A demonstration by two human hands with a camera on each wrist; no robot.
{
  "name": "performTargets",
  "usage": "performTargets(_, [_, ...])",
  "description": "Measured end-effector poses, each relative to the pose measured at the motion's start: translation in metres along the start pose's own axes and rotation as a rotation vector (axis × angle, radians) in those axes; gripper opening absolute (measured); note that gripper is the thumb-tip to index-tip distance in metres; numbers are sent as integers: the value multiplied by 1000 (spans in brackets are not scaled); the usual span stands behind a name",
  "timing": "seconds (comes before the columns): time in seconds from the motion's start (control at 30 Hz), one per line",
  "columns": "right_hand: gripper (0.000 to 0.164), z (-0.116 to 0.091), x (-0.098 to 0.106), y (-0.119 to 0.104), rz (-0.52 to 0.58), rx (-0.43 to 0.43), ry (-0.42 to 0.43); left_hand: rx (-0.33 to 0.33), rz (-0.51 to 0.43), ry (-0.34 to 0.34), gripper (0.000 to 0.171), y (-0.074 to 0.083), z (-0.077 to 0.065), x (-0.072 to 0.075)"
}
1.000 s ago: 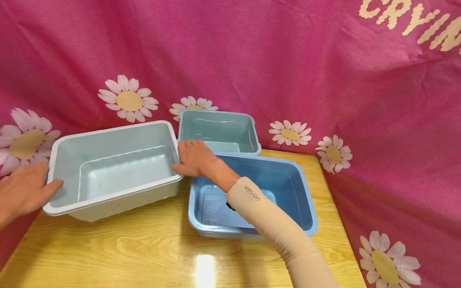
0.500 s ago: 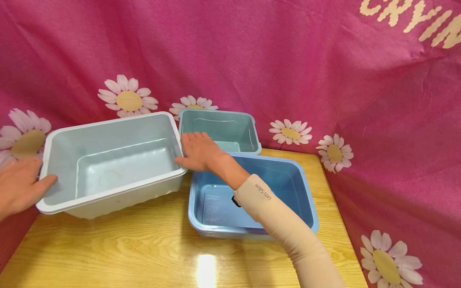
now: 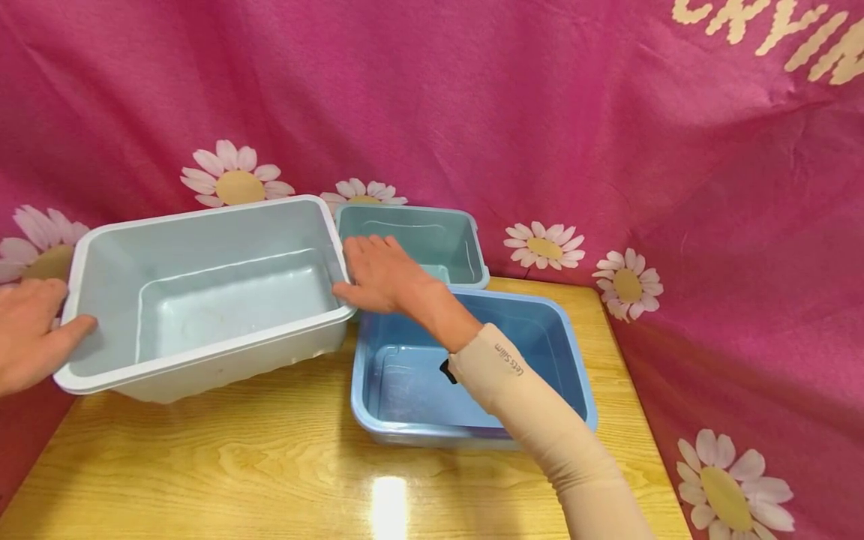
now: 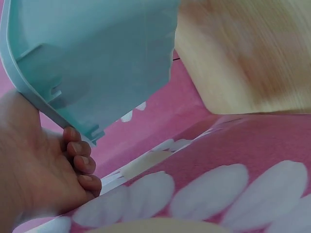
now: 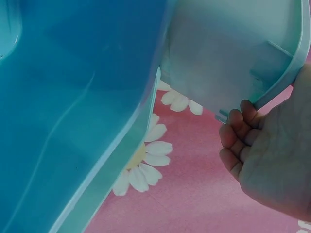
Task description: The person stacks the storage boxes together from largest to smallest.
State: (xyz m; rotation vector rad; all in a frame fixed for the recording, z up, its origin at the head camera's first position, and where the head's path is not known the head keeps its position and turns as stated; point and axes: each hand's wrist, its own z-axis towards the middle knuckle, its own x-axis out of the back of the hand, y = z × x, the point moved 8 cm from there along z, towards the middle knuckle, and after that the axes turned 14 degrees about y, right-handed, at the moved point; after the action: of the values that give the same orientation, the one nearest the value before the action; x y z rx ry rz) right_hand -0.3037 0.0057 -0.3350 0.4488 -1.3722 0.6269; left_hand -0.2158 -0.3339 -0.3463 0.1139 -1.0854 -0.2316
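A pale grey-blue plastic bin (image 3: 229,367) is held off the table, tilted, at the left of the head view. My left hand (image 3: 34,337) grips its left end, thumb over the rim and fingers curled beneath, as the left wrist view shows with the bin's outer wall (image 4: 112,58). At the opposite end my right hand (image 3: 381,274) holds the rim the same way; in the right wrist view the curled fingers (image 5: 238,126) sit under the edge. The bin's inside holds nothing visible.
A blue bin (image 3: 418,390) stands on the wooden table (image 3: 270,465) under my right forearm. Behind it is a smaller teal bin (image 3: 418,221), partly covered by my right hand. A pink cloth (image 3: 432,97) with daisies hangs behind and at the sides.
Both hands have raised the pale bin, which has shifted up and slightly outward in the head view. The blue and teal bins have stayed in place.
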Motion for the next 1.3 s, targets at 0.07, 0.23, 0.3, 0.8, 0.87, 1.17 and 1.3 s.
performTargets(0.07, [34,-1,2,0,-16,5,5,-1,-2,-5,33,-1,1,1])
performTargets(0.23, [34,-3,8,0,-46,18,26,-33,-20,19,32,3,3,8])
performTargets(0.3, [34,-4,11,0,-54,19,33,-48,-31,46,30,8,5,14])
performTargets(0.8, [28,-15,33,5,26,23,98,-102,-83,144,24,32,13,36])
performTargets(0.87, [28,-17,35,7,30,18,100,-97,-87,133,24,35,15,37])
performTargets(1.17, [24,-23,42,13,57,8,112,-70,-111,129,27,44,22,45])
performTargets(1.3, [24,-25,48,14,69,-2,127,-73,-88,118,33,41,26,46])
